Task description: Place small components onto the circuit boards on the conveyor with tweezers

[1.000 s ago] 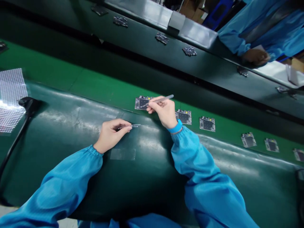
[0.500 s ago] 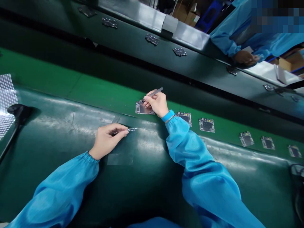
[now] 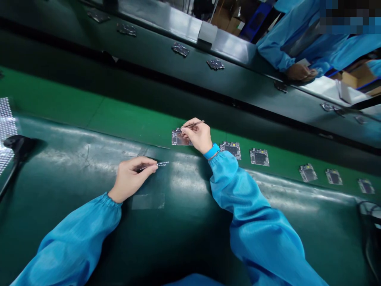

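My right hand (image 3: 198,135) is closed around slim metal tweezers (image 3: 195,124) over a circuit board (image 3: 181,138) on the green belt. Its fingers hide the board's right part and the tweezer tips, so I cannot tell whether they touch it. Nearer to me, my left hand (image 3: 132,174) pinches a thin strip with small light marks (image 3: 162,163) between thumb and fingers. That strip is seen nearly edge-on, above the dark green ledge (image 3: 190,186). A second circuit board (image 3: 231,150) lies just past my right wrist.
More circuit boards (image 3: 259,157) lie along the belt (image 3: 131,121) to the right. A dotted sheet (image 3: 7,119) and a black stand (image 3: 19,145) are at the left. Dark wrapped pieces (image 3: 180,49) rest on the far belt. A co-worker's hands (image 3: 301,72) are across from me.
The tweezers in my right hand have tilted flatter over the board. My left hand has shifted slightly left with the strip, and the view has moved a little.
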Action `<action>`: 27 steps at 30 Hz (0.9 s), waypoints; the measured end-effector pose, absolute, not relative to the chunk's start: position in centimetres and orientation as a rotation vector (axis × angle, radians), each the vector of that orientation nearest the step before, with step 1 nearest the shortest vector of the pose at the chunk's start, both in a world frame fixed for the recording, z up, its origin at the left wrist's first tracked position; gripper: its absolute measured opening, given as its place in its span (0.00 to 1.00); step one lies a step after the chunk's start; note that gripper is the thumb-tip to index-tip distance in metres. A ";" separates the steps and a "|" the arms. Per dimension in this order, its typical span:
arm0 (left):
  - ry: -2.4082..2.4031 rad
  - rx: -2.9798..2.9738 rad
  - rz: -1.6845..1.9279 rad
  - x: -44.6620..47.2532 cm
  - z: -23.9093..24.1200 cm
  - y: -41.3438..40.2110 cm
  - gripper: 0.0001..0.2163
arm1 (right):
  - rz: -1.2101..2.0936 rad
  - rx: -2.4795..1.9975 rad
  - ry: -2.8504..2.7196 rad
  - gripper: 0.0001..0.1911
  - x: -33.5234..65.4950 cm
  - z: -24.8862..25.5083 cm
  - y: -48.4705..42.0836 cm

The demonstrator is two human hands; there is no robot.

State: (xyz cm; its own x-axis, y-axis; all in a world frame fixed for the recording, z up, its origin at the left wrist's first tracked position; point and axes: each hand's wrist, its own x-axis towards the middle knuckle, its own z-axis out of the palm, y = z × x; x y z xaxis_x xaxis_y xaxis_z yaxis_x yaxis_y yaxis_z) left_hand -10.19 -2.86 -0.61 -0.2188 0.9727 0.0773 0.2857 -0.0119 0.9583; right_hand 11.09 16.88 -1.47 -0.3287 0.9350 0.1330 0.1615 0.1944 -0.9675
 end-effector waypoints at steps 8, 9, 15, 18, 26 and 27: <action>1.593 1.348 1.258 -10.1 -0.3 -2.8 0.05 | 1.220 -1.071 -1.651 0.11 12.0 -1.9 16.8; 1.594 1.351 1.255 -10.1 -0.3 -2.8 0.05 | 1.218 -1.071 -1.649 0.11 12.1 -1.9 16.8; 1.606 1.358 1.235 -10.2 -0.6 -2.9 0.06 | 1.198 -1.086 -1.611 0.14 13.1 -0.7 16.3; 1.596 1.361 1.243 -10.2 -0.5 -2.9 0.06 | 0.925 -1.036 -1.843 0.14 14.0 0.4 15.2; 1.569 1.346 1.262 -10.1 -0.4 -2.4 0.07 | 0.319 -0.773 -2.609 0.13 14.6 -0.1 14.4; 1.563 1.345 1.264 -10.1 -0.4 -2.4 0.08 | 0.328 -0.795 -2.571 0.13 14.9 0.1 14.4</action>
